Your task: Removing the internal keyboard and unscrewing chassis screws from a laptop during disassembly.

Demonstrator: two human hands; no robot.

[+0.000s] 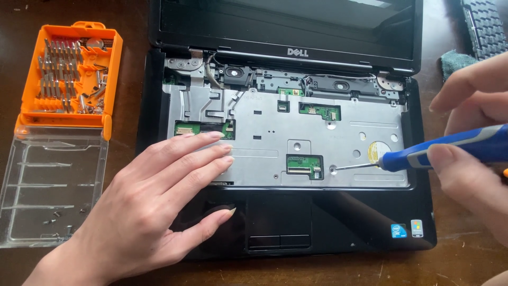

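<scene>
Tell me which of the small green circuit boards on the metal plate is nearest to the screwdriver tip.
The lower middle green board, just above the touchpad. The screwdriver tip rests right beside its right edge; the other green boards lie farther up or far left.

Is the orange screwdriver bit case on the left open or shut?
Open. The orange bit case shows its rows of metal bits, and its clear lid lies flat on the table toward the camera.
</scene>
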